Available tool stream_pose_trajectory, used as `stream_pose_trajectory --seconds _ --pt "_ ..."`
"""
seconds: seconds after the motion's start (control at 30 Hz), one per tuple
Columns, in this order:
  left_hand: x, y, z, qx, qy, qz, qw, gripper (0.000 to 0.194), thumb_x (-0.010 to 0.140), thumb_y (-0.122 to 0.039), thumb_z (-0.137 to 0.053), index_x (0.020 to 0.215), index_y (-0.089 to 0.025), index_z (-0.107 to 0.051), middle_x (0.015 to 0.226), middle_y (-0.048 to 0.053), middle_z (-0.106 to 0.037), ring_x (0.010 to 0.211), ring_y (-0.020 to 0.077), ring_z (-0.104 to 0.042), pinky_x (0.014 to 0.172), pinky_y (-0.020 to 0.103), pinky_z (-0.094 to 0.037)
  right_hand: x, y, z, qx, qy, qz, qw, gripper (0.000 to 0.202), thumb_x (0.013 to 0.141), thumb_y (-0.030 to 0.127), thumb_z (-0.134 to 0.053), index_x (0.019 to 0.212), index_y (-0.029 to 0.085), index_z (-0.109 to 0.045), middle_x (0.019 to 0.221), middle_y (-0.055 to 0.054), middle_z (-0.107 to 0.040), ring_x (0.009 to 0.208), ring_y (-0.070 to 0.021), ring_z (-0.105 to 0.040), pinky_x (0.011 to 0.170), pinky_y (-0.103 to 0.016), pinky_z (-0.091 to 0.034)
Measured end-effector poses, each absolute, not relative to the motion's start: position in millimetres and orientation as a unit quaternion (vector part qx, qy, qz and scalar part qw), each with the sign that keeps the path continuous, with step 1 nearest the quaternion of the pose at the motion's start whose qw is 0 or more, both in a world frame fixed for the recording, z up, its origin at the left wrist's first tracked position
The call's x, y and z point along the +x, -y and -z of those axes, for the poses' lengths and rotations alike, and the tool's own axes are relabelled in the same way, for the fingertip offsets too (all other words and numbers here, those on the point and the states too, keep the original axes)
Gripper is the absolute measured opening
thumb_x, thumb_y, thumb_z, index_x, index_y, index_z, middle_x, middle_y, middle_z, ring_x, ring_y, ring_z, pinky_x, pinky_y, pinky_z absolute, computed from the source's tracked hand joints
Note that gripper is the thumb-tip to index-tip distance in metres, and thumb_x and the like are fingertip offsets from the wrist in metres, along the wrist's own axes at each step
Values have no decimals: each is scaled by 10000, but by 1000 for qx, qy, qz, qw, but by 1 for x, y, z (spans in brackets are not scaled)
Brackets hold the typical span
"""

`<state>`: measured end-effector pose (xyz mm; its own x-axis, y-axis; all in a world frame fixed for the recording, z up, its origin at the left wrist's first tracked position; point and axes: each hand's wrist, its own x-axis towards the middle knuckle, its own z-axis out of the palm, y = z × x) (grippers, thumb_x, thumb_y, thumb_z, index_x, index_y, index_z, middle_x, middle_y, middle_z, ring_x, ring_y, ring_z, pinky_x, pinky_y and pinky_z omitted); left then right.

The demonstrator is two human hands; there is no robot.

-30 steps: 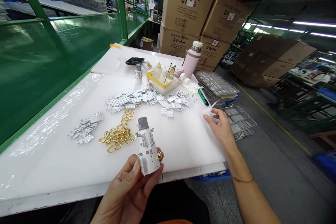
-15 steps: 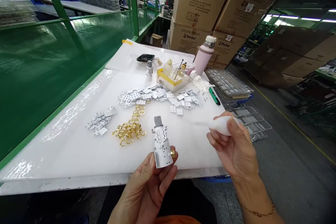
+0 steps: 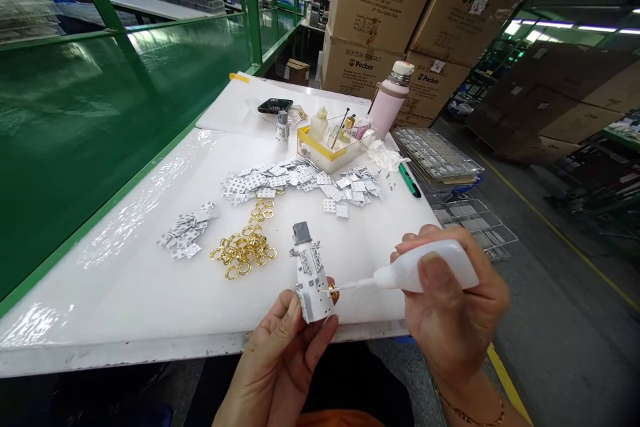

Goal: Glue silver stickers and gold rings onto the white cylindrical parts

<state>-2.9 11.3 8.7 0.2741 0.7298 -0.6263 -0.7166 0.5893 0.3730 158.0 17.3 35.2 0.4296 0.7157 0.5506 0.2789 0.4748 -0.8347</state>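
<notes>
Upright in the fingers of my left hand (image 3: 285, 347) is a white model tower (image 3: 313, 280) with a grey top and small lattice parts. A gold ring part (image 3: 333, 290) shows at its right side, by my fingertips. My right hand (image 3: 450, 300) is closed around a white squeeze bottle (image 3: 435, 267), held sideways. The bottle's thin nozzle points left, its tip at the tower's lower right side near the gold part; whether it touches cannot be told. Gold rings (image 3: 243, 252) lie in a pile left of the tower, and small white plates (image 3: 270, 180) are heaped behind.
A yellow-edged tray (image 3: 320, 147) holds small bottles. Behind it stands a pink flask (image 3: 389, 103). A second tower (image 3: 283, 128), a black phone-like object (image 3: 275, 105) and a green cutter (image 3: 410, 180) lie or stand on the white table (image 3: 125, 293). Cartons (image 3: 380, 0) are stacked beyond.
My right hand has turned the bottle and brought its nozzle leftward to the tower. The tower is slightly turned in my left hand, which still holds it.
</notes>
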Motion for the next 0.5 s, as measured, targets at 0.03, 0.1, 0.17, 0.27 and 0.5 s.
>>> stream_pose_trajectory --seconds 0.03,0.1,0.17,0.27,0.5 --pt "-3 -11 -8 9 -398 -453 798 159 828 -196 -762 987 -181 -761 1075 91 -790 941 201 -731 893 372 -605 158 -18 -35 -485 516 -149 690 167 928 349 -652 844 211 -691 744 -5 -594 731 -156 -531 585 -263 -408" --pt "-3 -11 -8 8 -399 -453 797 188 822 -190 -766 1009 -179 -759 1089 93 -786 940 205 -730 889 374 -607 157 -20 -35 -485 522 -139 687 169 930 335 -649 831 203 -687 729 3 -595 694 -143 -526 585 -266 -402" --pt "-2 -11 -8 8 -403 -453 795 196 820 -191 -768 1015 -179 -759 1091 93 -785 939 206 -730 889 373 -607 157 -21 -35 -489 525 -143 682 163 934 319 -643 831 200 -684 728 8 -596 656 -130 -516 577 -268 -396" --pt "-1 -11 -9 12 -408 -451 794 195 822 -203 -767 1015 -172 -757 1095 100 -783 954 209 -726 898 373 -603 157 -20 -35 -495 528 -150 674 146 937 300 -636 842 198 -678 735 12 -601 621 -119 -506 560 -269 -390" --pt "-2 -10 -11 9 -415 -450 790 176 815 -205 -776 988 -180 -758 1079 92 -787 945 203 -726 889 368 -606 157 -20 -36 -498 546 -128 662 137 941 295 -628 854 195 -664 744 16 -601 598 -104 -508 534 -261 -387"
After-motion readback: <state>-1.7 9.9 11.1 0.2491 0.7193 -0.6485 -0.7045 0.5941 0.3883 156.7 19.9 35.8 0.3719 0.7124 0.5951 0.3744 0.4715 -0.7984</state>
